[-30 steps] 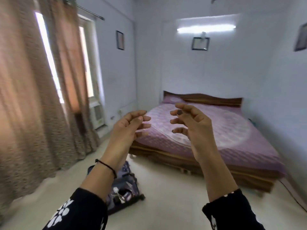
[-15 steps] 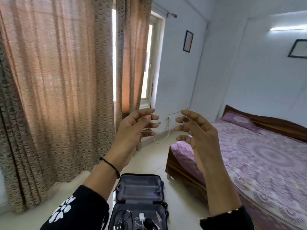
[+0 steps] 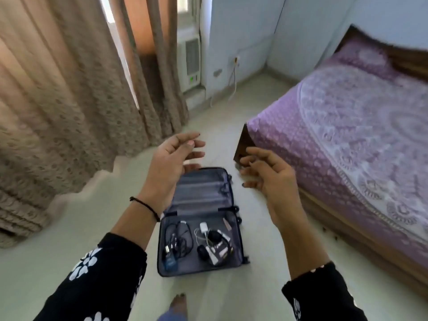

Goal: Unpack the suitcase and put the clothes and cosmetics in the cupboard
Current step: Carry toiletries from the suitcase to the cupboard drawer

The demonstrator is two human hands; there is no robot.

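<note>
Fingers of two empty hands (image 3: 172, 156) (image 3: 269, 177) spread above one open suitcase (image 3: 200, 223).

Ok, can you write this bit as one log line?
left hand: empty, raised | right hand: empty, raised | suitcase: open on floor, small items inside

Open suitcase (image 3: 201, 222) on floor (image 3: 58, 256), bed (image 3: 361, 140) right, curtains (image 3: 58, 93) left, apparently cables (image 3: 178, 239) inside.

Head view, down over floor (image 3: 254, 126)
</note>
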